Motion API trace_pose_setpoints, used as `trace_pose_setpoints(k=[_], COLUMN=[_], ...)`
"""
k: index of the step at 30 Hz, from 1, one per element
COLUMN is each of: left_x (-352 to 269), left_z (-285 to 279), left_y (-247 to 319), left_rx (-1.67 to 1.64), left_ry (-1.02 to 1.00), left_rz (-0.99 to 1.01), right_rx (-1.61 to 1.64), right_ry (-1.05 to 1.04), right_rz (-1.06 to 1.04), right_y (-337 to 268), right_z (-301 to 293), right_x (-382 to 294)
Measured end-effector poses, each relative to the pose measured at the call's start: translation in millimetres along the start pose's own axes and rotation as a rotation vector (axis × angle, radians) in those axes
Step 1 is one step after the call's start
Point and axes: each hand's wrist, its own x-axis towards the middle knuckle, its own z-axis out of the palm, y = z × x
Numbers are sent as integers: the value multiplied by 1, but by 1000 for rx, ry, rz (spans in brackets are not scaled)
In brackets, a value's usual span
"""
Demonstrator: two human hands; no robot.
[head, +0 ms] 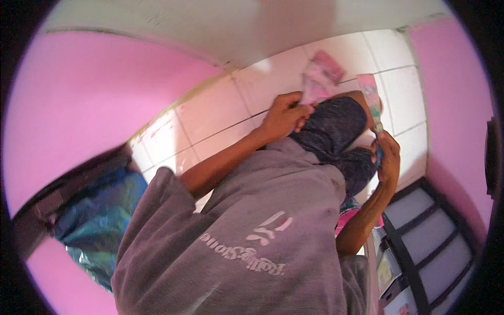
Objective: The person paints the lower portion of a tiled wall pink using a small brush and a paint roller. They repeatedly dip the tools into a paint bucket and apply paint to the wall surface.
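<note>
My left hand (pixel 286 117) grips the lower end of a wide, flat, paint-smeared tool (pixel 321 76). Its broad end is pink, and blur hides whether it is a brush or a scraper. In my right hand (pixel 389 155) is a narrower flat tool (pixel 370 96) with a pink tip, greenish smears and a blue handle partly covered by my fingers. Both tools point away from me, side by side and apart, over the white floor tiles (pixel 212 130). My knees in dark shorts (pixel 334 122) are bent between my hands.
Pink walls (pixel 98 86) rise left and right, with a pale surface (pixel 189 23) ahead. A shiny blue plastic sheet or bag (pixel 106 208) hangs at left. Below my right forearm shows a pink container (pixel 348 220), near a dark-framed panel (pixel 429 232).
</note>
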Motion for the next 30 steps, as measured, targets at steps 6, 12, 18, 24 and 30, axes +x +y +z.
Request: trace_pose_setpoints(k=[6, 12, 18, 24, 30], left_x=[4, -8, -52, -103, -155], left_z=[0, 5, -24, -47, -69], left_y=[28, 52, 70, 95, 134], left_rx=[-79, 33, 407, 586, 426], left_ry=[56, 154, 576, 1123, 1456], left_rz=[17, 163, 550, 687, 888], right_rx=[-12, 117, 212, 113, -237], right_ry=[57, 21, 7, -26, -324], right_rz=[-165, -275, -230, -141, -286], right_y=[-19, -18, -6, 6, 15], right_z=[5, 4, -14, -14, 9], right_x=[-6, -2, 33, 86, 116])
